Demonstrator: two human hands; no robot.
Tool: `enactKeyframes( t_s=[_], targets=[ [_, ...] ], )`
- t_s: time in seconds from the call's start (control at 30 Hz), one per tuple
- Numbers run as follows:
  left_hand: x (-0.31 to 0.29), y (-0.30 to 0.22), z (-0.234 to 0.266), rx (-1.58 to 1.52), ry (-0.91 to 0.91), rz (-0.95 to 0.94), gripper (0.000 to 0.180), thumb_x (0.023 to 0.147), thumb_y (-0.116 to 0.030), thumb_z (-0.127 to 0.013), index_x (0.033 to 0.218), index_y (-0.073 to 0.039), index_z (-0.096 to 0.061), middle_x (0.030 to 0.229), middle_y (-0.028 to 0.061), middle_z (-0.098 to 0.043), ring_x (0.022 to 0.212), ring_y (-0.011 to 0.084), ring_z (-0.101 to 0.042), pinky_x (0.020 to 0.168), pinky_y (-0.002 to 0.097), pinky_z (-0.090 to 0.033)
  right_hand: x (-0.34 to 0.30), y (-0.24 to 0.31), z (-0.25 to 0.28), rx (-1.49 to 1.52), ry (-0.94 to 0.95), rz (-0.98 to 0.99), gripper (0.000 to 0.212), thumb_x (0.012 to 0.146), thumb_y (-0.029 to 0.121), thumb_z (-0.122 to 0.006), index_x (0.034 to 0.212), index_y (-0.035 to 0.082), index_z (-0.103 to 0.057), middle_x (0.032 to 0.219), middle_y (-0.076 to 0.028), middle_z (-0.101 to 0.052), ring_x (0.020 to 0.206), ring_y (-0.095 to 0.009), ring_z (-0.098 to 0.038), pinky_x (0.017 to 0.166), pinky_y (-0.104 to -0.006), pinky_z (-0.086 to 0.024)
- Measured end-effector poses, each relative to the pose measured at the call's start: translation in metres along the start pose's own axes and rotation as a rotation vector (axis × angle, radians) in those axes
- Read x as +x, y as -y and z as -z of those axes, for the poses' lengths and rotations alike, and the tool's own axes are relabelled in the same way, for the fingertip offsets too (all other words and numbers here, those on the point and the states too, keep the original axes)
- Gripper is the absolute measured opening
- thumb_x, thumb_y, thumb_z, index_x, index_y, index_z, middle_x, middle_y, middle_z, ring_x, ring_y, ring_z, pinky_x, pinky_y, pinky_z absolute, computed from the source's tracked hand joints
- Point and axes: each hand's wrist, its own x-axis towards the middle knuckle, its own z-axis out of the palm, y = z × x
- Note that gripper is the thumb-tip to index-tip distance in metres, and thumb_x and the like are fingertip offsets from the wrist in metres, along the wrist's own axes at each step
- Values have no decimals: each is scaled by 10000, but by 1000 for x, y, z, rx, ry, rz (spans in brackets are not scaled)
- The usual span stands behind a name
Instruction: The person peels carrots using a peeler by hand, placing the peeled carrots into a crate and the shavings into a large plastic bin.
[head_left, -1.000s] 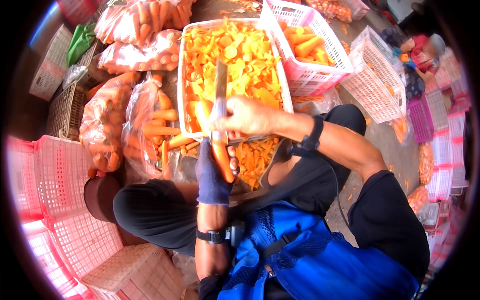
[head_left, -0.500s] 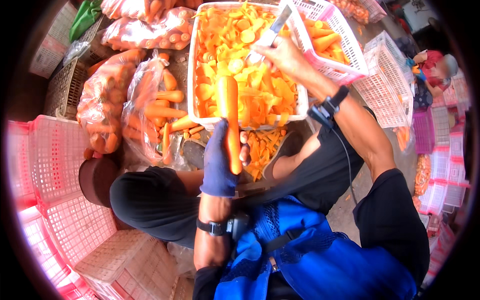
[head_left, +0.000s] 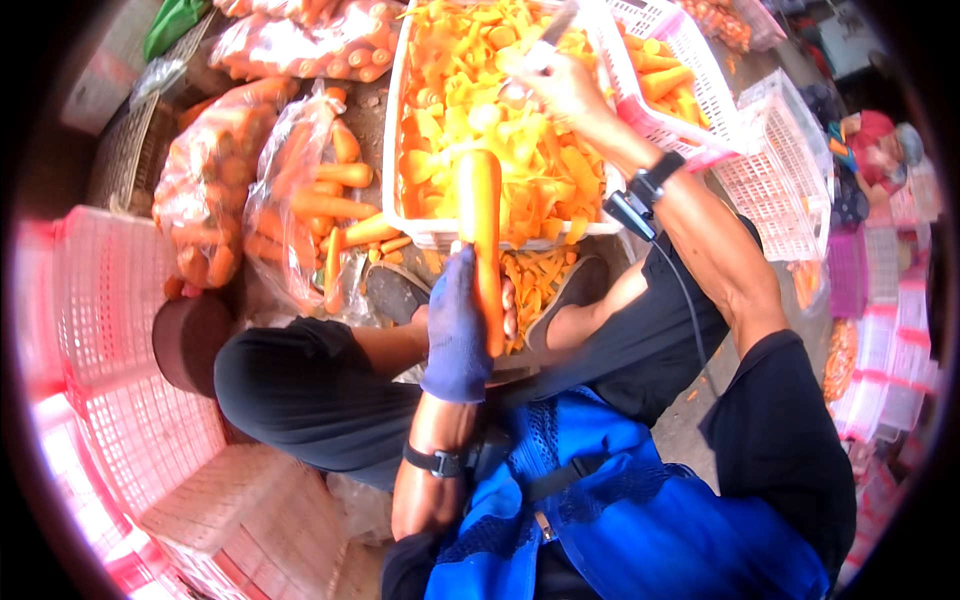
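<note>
Purple-gloved left hand grips a bright orange carrot; the bare right hand clasps a blurred bladed tool above a white crate of peelings.

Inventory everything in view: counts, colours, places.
Held carrot: one, orange, left hand
Bladed tool: one, silvery, right hand
Tub: one, white, ahead
Peelings: many, orange, tub and floor
Carrot crate: one, pink-white, right of tub
Carrot bags: several, clear, mostly left
Loose carrots: several, orange, left of tub
Other crates: many, mostly pink, both sides
Round object: one, brown, left
Co-worker: one, red top, far right
Vest: one, blue, lower middle
Left hand: one, blue glove, around carrot
Right hand: one, bare, near tub
</note>
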Motion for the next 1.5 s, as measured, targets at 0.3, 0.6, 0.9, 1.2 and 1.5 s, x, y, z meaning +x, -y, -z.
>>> enactKeyframes(
  t_s=[0.3, 0.6, 0.9, 1.2, 1.5],
  targets=[
    [25, 6, 14, -245, 47, 93, 444, 1021, -512, -466, 999, -78, -560, 695, 72, -527, 491, 167, -438, 450, 274, -391, -121, 64, -34, 314, 569, -115, 202, 978, 215, -648, 1018, 27, -709, 827, -6, -717, 591, -41, -580, 517, -198, -457],
    [21, 8, 21, -56, 3, 120, 494, 1020, -555, -417, 999, -81, -557, 640, 75, -511, 467, 191, -466, 443, 285, -361, 0, -9, -28, -145, 2, 62, 239, 931, 297, -679, 911, 63, -727, 717, -43, -699, 641, -131, -657, 617, -292, -517],
    [30, 12, 33, -321, 166, 215, 511, 1009, -606, -397, 1032, -124, -563, 687, 91, -547, 449, 198, -499, 419, 297, -378, -120, 47, -54, 287, 584, 85, 169, 981, 198, -640, 969, 36, -690, 807, 6, -665, 608, -56, -547, 566, -218, -453],
    [23, 19, 26, -144, -31, 103, 503, 1015, -568, -419, 1033, -82, -548, 681, 97, -535, 485, 221, -505, 448, 309, -411, -20, 32, -9, -71, 177, -86, 226, 967, 255, -664, 997, 32, -693, 794, -22, -710, 644, -76, -643, 543, -222, -494],
    [29, 17, 36, -150, 85, 234, 529, 1018, -602, -348, 1001, -110, -541, 648, 71, -505, 438, 210, -451, 440, 333, -384, -101, 58, -46, 223, 609, -87, 214, 933, 217, -680, 933, 6, -713, 837, -57, -717, 774, -118, -660, 715, -295, -520]
  ],
)
